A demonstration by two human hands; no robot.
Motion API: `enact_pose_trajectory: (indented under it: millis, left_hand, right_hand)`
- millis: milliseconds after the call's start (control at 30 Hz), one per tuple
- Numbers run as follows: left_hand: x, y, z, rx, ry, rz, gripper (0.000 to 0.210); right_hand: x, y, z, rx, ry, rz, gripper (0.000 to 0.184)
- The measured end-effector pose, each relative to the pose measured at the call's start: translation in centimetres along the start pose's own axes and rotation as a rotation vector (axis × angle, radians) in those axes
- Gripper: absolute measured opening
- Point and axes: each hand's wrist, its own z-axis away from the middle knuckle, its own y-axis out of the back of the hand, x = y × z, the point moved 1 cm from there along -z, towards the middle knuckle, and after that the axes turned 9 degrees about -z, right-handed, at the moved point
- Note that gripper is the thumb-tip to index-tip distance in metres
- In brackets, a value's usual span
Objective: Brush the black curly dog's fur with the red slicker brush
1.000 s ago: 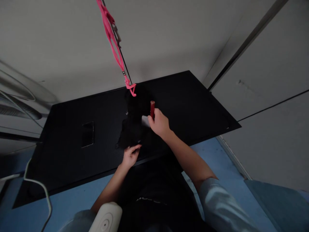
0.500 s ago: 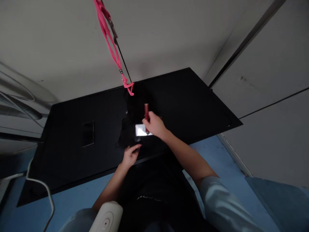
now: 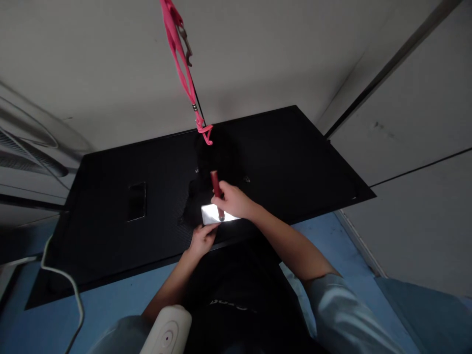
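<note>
My right hand point(image 3: 233, 200) is closed round the dark red handle of a slicker brush point(image 3: 209, 214). Its rectangular metal head shines brightly and lies over a dark, fluffy furry shape point(image 3: 217, 157) on the black tabletop. My left hand point(image 3: 202, 240) is just below the brush head, its fingers closed at the near edge of the black fur. Those fingertips reach the brush's lower edge, and what lies between them is hard to make out in the dark. A pink looped cord point(image 3: 177, 54) hangs down to the far side of the furry shape.
The black table point(image 3: 291, 162) stands against a pale wall. A dark flat phone-like rectangle point(image 3: 136, 201) lies on its left part. A white cable point(image 3: 70, 280) hangs at the left edge, and a white rounded device point(image 3: 167, 329) is close below me. The floor point(image 3: 324, 231) is blue.
My right hand has drawn the brush toward me, down to my left fingers, and its handle now leans left. The left hand stays nearly in place. The whole view has shifted slightly.
</note>
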Motion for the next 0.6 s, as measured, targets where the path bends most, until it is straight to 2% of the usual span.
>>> enact_pose_trajectory:
  millis: [33,67,133,167,200,300,333,400,467,500,600]
  left_hand:
    - [0.0,0.0,0.0,0.002,0.001,-0.003,0.023]
    - [0.1,0.0,-0.1,0.01,0.002,0.0,0.023]
    - [0.2,0.0,-0.1,0.037,-0.002,0.026,0.022]
    - [0.3,0.0,-0.2,0.05,-0.008,0.045,0.02]
    - [0.4,0.1,-0.2,0.058,-0.012,0.062,0.019]
    - [0.5,0.2,-0.4,0.076,0.003,0.103,0.016]
    - [0.5,0.2,-0.5,0.079,0.016,0.113,0.015]
    - [0.4,0.3,-0.5,0.099,0.044,0.139,0.014]
    - [0.3,0.3,-0.5,0.111,0.056,0.171,0.013]
    - [0.2,0.3,-0.5,0.119,0.063,0.187,0.013]
    - [0.0,0.2,-0.4,0.135,0.091,0.214,0.013]
  right_hand:
    - [0.1,0.0,0.0,-0.014,-0.005,0.004,0.022]
    - [0.2,0.2,0.0,0.05,-0.016,0.019,0.022]
    - [0.5,0.6,-0.1,0.283,-0.037,0.029,0.024]
    - [0.6,0.8,-0.1,0.351,-0.033,0.007,0.025]
    - [0.7,0.8,-0.1,0.349,-0.023,-0.029,0.027]
    - [1.2,0.3,0.0,0.121,-0.041,-0.11,0.024]
    - [1.3,0.2,0.1,0.101,-0.069,-0.097,0.023]
    - [1.7,0.4,0.3,0.243,-0.116,-0.032,0.024]
    - [1.9,0.6,0.6,0.389,-0.102,-0.005,0.026]
    - [1.9,0.6,0.7,0.373,-0.079,-0.017,0.027]
    - [2.2,0.4,1.1,0.182,-0.104,-0.068,0.024]
